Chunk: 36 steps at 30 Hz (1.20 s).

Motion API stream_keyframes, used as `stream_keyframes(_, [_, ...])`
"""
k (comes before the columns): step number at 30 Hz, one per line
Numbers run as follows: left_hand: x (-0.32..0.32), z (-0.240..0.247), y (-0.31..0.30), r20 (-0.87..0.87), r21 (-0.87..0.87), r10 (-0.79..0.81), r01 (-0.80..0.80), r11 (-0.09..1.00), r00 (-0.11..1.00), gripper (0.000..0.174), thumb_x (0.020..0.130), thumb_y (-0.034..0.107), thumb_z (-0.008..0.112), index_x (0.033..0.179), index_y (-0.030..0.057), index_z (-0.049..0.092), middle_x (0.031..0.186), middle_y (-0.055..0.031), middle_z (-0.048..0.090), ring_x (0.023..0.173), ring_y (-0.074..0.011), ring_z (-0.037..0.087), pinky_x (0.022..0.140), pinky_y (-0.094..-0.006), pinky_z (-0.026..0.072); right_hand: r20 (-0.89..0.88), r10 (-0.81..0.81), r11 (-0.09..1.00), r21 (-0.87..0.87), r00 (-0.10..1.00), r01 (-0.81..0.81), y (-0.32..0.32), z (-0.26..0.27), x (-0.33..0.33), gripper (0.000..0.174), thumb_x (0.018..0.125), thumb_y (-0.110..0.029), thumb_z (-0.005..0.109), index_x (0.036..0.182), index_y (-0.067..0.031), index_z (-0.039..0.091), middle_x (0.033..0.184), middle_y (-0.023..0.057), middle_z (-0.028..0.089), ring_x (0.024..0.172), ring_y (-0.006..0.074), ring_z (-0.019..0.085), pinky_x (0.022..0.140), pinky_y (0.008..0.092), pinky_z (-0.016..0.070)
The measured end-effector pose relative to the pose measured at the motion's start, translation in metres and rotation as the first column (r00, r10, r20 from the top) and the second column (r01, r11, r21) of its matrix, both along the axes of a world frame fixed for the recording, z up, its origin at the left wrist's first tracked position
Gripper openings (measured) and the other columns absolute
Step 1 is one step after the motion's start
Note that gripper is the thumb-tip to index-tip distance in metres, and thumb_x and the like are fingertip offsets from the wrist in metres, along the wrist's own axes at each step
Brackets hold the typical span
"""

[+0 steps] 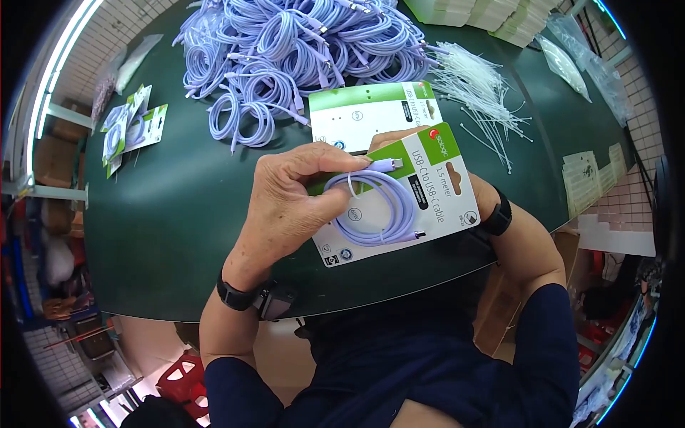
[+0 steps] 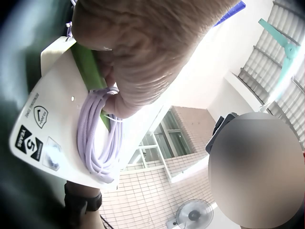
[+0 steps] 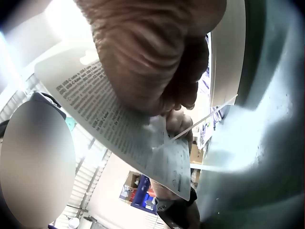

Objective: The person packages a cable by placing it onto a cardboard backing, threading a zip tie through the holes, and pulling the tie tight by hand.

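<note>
A coiled lilac USB-C cable [image 1: 389, 207] lies against the front of a white and green packaging card [image 1: 446, 207], with a white zip tie [image 1: 352, 187] round the coil. My left hand [image 1: 289, 192] pinches the coil and the card's upper left edge between thumb and fingers. Mostly hidden behind the card in the head view, my right hand [image 3: 152, 52] holds it from the back, fingers curled close to the printed side. From that back a thin zip tie tail [image 3: 205, 117] sticks out past the fingertips.
Beyond my hands lies another packaging card [image 1: 335, 107]. A large heap of lilac cables [image 1: 278, 43] covers the far table, beside loose white zip ties [image 1: 471, 78]. Carded cables [image 1: 132, 128] lie at left; stacked cards [image 1: 492, 14] stand at the far right. The table's edge [image 1: 399, 289] runs before my body.
</note>
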<state>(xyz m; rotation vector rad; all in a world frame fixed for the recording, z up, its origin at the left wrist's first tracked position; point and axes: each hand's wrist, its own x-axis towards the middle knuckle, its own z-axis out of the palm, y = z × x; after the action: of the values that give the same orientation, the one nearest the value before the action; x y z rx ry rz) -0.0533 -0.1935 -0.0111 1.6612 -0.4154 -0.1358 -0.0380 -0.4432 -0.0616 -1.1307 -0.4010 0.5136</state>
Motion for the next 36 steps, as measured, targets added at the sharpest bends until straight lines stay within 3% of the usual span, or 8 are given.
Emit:
stream_keyframes(4, [-0.002, -0.001, -0.002, 0.018, 0.016, -0.035, 0.035, 0.999, 0.999, 0.037, 0.079, -0.01, 0.066, 0.11, 0.0013, 0.082, 0.101, -0.0075, 0.08, 0.093, -0.0115, 0.072, 0.085, -0.025, 0.0569, 0.505, 0.204, 0.93, -0.367, 0.839, -0.005, -0.002, 0.018, 0.028, 0.017, 0.097, -0.014, 0.071, 0.112, -0.0057, 0.07, 0.106, 0.0024, 0.072, 0.093, 0.0128, 0.071, 0.075, 0.0291, 0.0587])
stream_keyframes(5, [-0.003, -0.001, -0.003, 0.044, 0.03, -0.055, 0.053, 0.998, 0.998, 0.037, 0.079, -0.011, 0.066, 0.11, 0.002, 0.082, 0.101, -0.0076, 0.08, 0.092, -0.012, 0.073, 0.084, -0.0255, 0.0571, 0.658, 0.193, 0.894, -0.424, 0.728, 0.146, -0.002, 0.023, 0.03, 0.012, 0.093, -0.013, 0.072, 0.102, -0.0062, 0.067, 0.097, 0.0025, 0.069, 0.085, 0.0151, 0.069, 0.07, 0.0307, 0.0561])
stream_keyframes(7, [-0.002, -0.001, -0.003, 0.07, 0.042, -0.078, 0.075, 0.996, 0.994, 0.037, 0.078, -0.011, 0.066, 0.109, 0.0026, 0.082, 0.101, -0.0077, 0.08, 0.091, -0.0126, 0.073, 0.084, -0.026, 0.0572, 0.875, 0.232, 0.78, -0.428, 0.425, 0.457, -0.002, 0.031, 0.034, 0.012, 0.085, -0.01, 0.074, 0.083, -0.0072, 0.062, 0.081, 0.0027, 0.063, 0.071, 0.0197, 0.065, 0.06, 0.0338, 0.051])
stream_keyframes(11, [-0.002, 0.001, -0.006, 0.239, 0.157, -0.136, 0.1, 0.983, 0.961, 0.041, 0.076, -0.011, 0.068, 0.112, 0.0052, 0.081, 0.1, -0.0094, 0.078, 0.088, -0.0181, 0.074, 0.081, -0.0289, 0.0577, 0.958, 0.133, 0.764, -0.262, 0.253, 0.59, -0.001, 0.03, 0.04, 0.017, 0.075, -0.005, 0.073, 0.074, -0.0073, 0.056, 0.072, 0.0064, 0.055, 0.062, 0.0283, 0.06, 0.055, 0.0374, 0.047])
stream_keyframes(18, [-0.004, 0.01, -0.008, 0.538, 0.524, -0.344, 0.014, 0.852, 0.77, 0.047, 0.072, -0.01, 0.079, 0.117, 0.0039, 0.077, 0.097, -0.012, 0.075, 0.083, -0.0241, 0.073, 0.072, -0.0319, 0.0579, 0.953, 0.117, 0.801, -0.258, 0.281, 0.54, -0.002, 0.034, 0.038, 0.016, 0.069, 0.002, 0.069, 0.075, -0.0054, 0.057, 0.07, 0.0059, 0.053, 0.056, 0.0249, 0.055, 0.052, 0.0352, 0.0443])
stream_keyframes(32, [-0.013, 0.02, -0.015, 0.472, 0.582, -0.372, 0.034, 0.812, 0.8, 0.034, 0.073, -0.002, 0.089, 0.104, 0.0025, 0.075, 0.088, -0.0091, 0.067, 0.073, -0.0249, 0.067, 0.066, -0.0343, 0.0543, 0.961, 0.207, 0.733, -0.275, 0.181, 0.622, 0.002, 0.029, 0.041, 0.013, 0.072, 0.001, 0.068, 0.074, -0.0052, 0.056, 0.071, 0.0082, 0.053, 0.057, 0.0278, 0.057, 0.053, 0.0356, 0.0455])
stream_keyframes(35, [-0.015, 0.019, -0.02, 0.545, 0.604, -0.361, -0.056, 0.795, 0.756, 0.032, 0.074, -0.003, 0.089, 0.101, 0.0014, 0.073, 0.085, -0.0092, 0.066, 0.072, -0.0233, 0.067, 0.066, -0.0334, 0.0536, 0.885, 0.098, 0.794, -0.345, 0.456, 0.5, -0.004, 0.031, 0.04, 0.007, 0.083, -0.003, 0.07, 0.079, -0.0042, 0.064, 0.074, 0.0053, 0.061, 0.059, 0.019, 0.06, 0.055, 0.0318, 0.0475])
stream_keyframes(36, [-0.016, 0.019, -0.018, 0.55, 0.55, -0.274, -0.095, 0.83, 0.789, 0.032, 0.076, -0.003, 0.087, 0.104, 0.0012, 0.073, 0.086, -0.0086, 0.065, 0.074, -0.023, 0.068, 0.067, -0.0329, 0.0543, 0.892, 0.107, 0.791, -0.344, 0.44, 0.505, -0.007, 0.033, 0.041, 0.007, 0.083, -0.003, 0.07, 0.079, -0.0042, 0.064, 0.074, 0.0053, 0.061, 0.059, 0.019, 0.06, 0.055, 0.0318, 0.0475])
